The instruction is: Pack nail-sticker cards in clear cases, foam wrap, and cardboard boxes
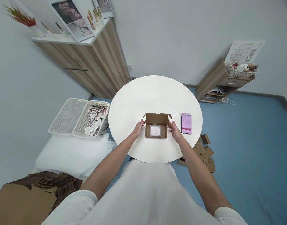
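A small brown cardboard box (157, 119) with its lid raised stands on the round white table (155, 93). Inside it lies a white packet (155, 131) that looks wrapped in clear or whitish film. My left hand (138, 128) holds the box's left side, fingers against the wall near the lid's side flap. On the opposite side, my right hand (174, 129) has its fingers on the right wall, so the box sits between both hands. A phone (186, 123) with a pink-purple screen rests on the table to the right of my right hand.
Left of the table, an open white basket (79, 128) holds printed cards, beside stacked white sheets (70, 153). Flattened cartons (23, 203) fill the lower left. More cardboard pieces (204, 153) lie on the blue floor at right. A wooden cabinet (106, 59) stands behind.
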`<act>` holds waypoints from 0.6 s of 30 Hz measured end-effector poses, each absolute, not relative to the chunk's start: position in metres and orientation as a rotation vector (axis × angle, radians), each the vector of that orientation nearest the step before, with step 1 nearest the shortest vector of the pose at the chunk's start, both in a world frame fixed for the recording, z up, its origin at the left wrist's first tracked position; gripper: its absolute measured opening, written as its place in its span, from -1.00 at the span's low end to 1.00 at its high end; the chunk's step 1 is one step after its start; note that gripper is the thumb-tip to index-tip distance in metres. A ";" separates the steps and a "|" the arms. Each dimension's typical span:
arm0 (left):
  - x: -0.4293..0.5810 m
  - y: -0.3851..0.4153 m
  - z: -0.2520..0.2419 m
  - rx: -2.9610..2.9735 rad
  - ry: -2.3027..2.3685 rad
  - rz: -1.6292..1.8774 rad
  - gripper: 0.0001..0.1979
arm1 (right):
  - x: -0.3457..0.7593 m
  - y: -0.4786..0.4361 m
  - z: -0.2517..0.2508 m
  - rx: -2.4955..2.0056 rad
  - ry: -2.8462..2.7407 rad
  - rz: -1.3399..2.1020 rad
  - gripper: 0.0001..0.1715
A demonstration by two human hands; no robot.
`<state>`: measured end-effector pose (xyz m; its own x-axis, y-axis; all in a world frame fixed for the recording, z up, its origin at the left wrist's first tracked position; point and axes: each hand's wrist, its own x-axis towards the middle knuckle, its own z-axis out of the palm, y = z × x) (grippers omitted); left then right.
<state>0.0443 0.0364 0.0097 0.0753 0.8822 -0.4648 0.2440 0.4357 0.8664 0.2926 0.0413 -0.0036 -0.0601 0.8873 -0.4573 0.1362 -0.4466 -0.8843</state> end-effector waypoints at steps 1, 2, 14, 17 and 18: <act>0.043 0.036 0.010 1.064 1.463 0.617 -0.30 | 0.293 0.040 -0.004 -1.586 -1.103 1.587 -0.24; 0.043 0.035 0.010 1.059 1.461 0.594 -0.28 | 0.293 0.040 -0.005 -1.569 -1.093 1.614 -0.22; 0.032 0.013 0.019 1.142 1.313 0.461 -0.38 | 0.304 0.011 0.009 -1.575 -1.260 1.711 -0.22; 0.035 0.002 0.010 1.247 1.346 0.453 -0.39 | 0.305 -0.004 0.005 -1.564 -1.324 1.680 -0.25; 0.036 -0.002 0.006 1.300 1.369 0.461 -0.39 | 0.304 -0.009 0.004 -1.571 -1.349 1.641 -0.27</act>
<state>0.0362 -0.0020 0.0061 0.2461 0.8639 -0.4394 0.4219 0.3126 0.8510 0.3040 -0.0091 0.0037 -0.2141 0.8674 -0.4491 0.2727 -0.3885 -0.8802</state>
